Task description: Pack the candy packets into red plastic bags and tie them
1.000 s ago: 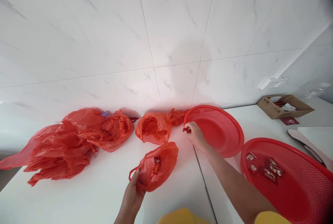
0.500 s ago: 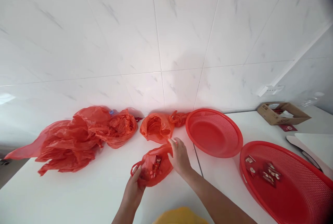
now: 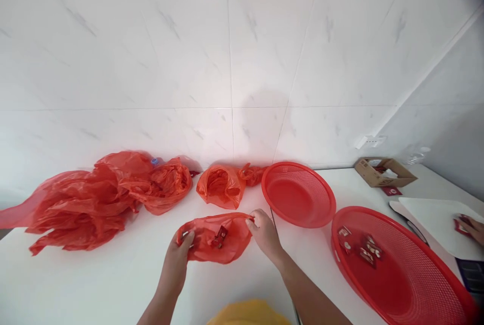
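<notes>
Between my hands a thin red plastic bag is stretched wide, its mouth facing up. Small red wrapped packets lie inside it. My left hand pinches the bag's left edge, thumb over the rim, with something red and white by the thumb. The bag's upper right rim is pinched by my right hand. Behind it a second red plastic bag stands with its opening toward me. To the right, a large red basket holds several small red and white packets.
A heap of crumpled red bags lies at the left. An empty round red basket stands by the wall. At the right are a cardboard box, a white tray and another person's hand with a red packet.
My hands have moved apart and the bag is stretched wider. The packets inside have shifted. Another person's hand has appeared at the right, and the camera view has turned slightly right.
</notes>
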`<state>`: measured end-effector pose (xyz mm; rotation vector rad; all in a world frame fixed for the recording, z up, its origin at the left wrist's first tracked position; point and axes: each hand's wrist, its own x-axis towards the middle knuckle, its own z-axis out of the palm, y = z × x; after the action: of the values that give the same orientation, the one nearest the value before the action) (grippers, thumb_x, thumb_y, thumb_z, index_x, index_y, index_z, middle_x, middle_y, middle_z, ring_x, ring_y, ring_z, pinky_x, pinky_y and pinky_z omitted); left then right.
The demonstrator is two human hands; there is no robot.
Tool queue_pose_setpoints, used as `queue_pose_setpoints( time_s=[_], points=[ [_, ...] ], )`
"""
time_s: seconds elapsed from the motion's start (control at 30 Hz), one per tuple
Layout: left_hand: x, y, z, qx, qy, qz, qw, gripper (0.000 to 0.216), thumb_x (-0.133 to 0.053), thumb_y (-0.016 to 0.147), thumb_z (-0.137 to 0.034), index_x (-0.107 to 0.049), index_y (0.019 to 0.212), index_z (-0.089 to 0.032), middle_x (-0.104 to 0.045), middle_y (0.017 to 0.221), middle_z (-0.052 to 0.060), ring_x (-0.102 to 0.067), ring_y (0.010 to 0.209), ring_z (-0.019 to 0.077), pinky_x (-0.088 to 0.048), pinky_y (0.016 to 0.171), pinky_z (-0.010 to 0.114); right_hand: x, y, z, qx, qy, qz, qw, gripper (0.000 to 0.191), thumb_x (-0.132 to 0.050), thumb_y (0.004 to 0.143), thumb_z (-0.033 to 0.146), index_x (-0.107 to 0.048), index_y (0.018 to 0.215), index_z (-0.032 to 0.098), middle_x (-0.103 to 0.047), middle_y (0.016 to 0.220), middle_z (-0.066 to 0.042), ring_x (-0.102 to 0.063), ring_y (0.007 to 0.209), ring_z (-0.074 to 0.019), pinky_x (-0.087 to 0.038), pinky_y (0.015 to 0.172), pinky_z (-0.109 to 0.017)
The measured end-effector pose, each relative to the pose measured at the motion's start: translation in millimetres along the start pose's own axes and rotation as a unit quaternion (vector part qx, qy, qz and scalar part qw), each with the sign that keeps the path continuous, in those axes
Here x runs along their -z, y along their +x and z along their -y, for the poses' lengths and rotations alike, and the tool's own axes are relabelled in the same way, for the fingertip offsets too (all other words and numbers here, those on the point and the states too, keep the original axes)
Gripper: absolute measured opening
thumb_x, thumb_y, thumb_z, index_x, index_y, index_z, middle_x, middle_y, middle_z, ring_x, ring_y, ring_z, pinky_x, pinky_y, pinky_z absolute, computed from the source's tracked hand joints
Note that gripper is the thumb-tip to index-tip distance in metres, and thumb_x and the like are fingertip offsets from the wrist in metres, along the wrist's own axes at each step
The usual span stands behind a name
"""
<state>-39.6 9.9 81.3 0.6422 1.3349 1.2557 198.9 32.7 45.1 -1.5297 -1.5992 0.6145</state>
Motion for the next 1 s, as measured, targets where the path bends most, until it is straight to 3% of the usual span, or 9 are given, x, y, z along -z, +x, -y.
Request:
queue_pose_setpoints(
  time_s=[0.13, 0.23, 0.33, 0.43, 0.6, 0.7, 0.77, 0.87, 1.0],
  points=[
    [5.4, -2.6, -21.7, -0.098, 0.149, -0.029, 0.984, 0.028, -0.072, 0.069, -0.042, -0.066, 0.082, -0.019, -0.065, 0.065, -0.001, -0.057, 0.061, 0.0161, -0.044, 0.057, 0.024, 21.7, -5.6, 31.4, 0.006, 0.108, 0.004, 0.994, 0.004, -0.055, 0.082, 0.026, -0.056, 0.079, 0.023, -0.062, 0.102, -0.006, -0.057, 0.099, -0.0211, -0.045, 0.083, -0.033],
    [11.3, -5.1, -33.7, -0.200, 0.280, -0.054, 0.937, 0.014, -0.065, 0.075, -0.036, -0.066, 0.074, -0.022, -0.062, 0.068, 0.000, -0.054, 0.064, 0.0165, -0.040, 0.059, 0.024, 26.8, -8.4, 44.4, -0.052, 0.213, 0.038, 0.975, 0.012, -0.058, 0.083, 0.035, -0.058, 0.080, 0.023, -0.059, 0.125, -0.008, -0.052, 0.117, -0.0242, -0.044, 0.090, -0.035],
    [15.5, -7.5, -41.8, -0.269, 0.334, -0.092, 0.899, 0.006, -0.062, 0.073, -0.026, -0.068, 0.073, -0.023, -0.065, 0.078, 0.002, -0.055, 0.072, 0.0184, -0.040, 0.064, 0.025, 23.0, -7.6, 47.5, -0.110, 0.310, 0.052, 0.943, 0.020, -0.058, 0.084, 0.043, -0.062, 0.088, 0.023, -0.063, 0.123, -0.010, -0.056, 0.115, -0.0244, -0.043, 0.095, -0.038],
    [15.6, -9.9, -48.2, -0.205, 0.303, -0.096, 0.926, 0.005, -0.061, 0.070, -0.023, -0.066, 0.073, -0.023, -0.063, 0.069, 0.000, -0.052, 0.062, 0.0164, -0.038, 0.058, 0.025, 15.0, -4.8, 46.4, -0.135, 0.371, 0.038, 0.918, 0.026, -0.057, 0.084, 0.048, -0.061, 0.094, 0.024, -0.067, 0.112, -0.009, -0.060, 0.104, -0.0238, -0.046, 0.091, -0.039],
    [4.9, -15.1, -55.7, -0.104, 0.106, 0.003, 0.989, 0.009, -0.063, 0.069, -0.025, -0.057, 0.071, -0.020, -0.059, 0.062, -0.002, -0.050, 0.054, 0.0123, -0.040, 0.054, 0.024, 1.2, 1.3, 54.5, -0.166, 0.444, 0.052, 0.879, 0.024, -0.059, 0.083, 0.049, -0.057, 0.091, 0.026, -0.065, 0.084, -0.003, -0.060, 0.078, -0.0192, -0.050, 0.070, -0.033],
    [-3.7, -18.9, -56.2, -0.090, 0.027, 0.050, 0.994, 0.013, -0.067, 0.069, -0.026, -0.056, 0.071, -0.019, -0.063, 0.065, -0.001, -0.055, 0.058, 0.0132, -0.047, 0.060, 0.027, -6.8, 2.6, 65.0, -0.182, 0.477, 0.057, 0.858, 0.024, -0.058, 0.083, 0.050, -0.056, 0.083, 0.026, -0.049, 0.061, 0.005, -0.045, 0.053, -0.0118, -0.044, 0.056, -0.027],
    [-9.0, -20.9, -54.0, -0.079, 0.009, 0.076, 0.994, 0.015, -0.070, 0.069, -0.025, -0.056, 0.072, -0.019, -0.065, 0.067, 0.001, -0.057, 0.060, 0.0140, -0.048, 0.063, 0.028, -11.3, 1.1, 70.7, -0.196, 0.488, 0.074, 0.847, 0.033, -0.053, 0.085, 0.056, -0.055, 0.077, 0.024, -0.037, 0.052, 0.007, -0.030, 0.044, -0.0084, -0.034, 0.045, -0.023],
    [-15.9, -23.1, -47.6, -0.067, 0.003, 0.113, 0.991, 0.017, -0.072, 0.070, -0.026, -0.057, 0.073, -0.018, -0.067, 0.069, 0.002, -0.058, 0.062, 0.0146, -0.048, 0.064, 0.028, -15.4, -3.8, 76.1, -0.194, 0.467, 0.100, 0.857, 0.043, -0.044, 0.087, 0.063, -0.058, 0.081, 0.022, -0.034, 0.050, 0.008, -0.023, 0.042, -0.0070, -0.021, 0.040, -0.022],
    [-22.8, -26.4, -39.8, -0.059, -0.010, 0.146, 0.988, 0.016, -0.073, 0.073, -0.028, -0.060, 0.075, -0.018, -0.067, 0.069, 0.003, -0.059, 0.063, 0.0151, -0.048, 0.065, 0.028, -16.8, -10.0, 82.0, -0.158, 0.381, 0.193, 0.890, 0.043, -0.055, 0.084, 0.056, -0.056, 0.117, 0.027, -0.046, 0.060, 0.006, -0.037, 0.049, -0.0082, -0.031, 0.047, -0.021]
  ],
)
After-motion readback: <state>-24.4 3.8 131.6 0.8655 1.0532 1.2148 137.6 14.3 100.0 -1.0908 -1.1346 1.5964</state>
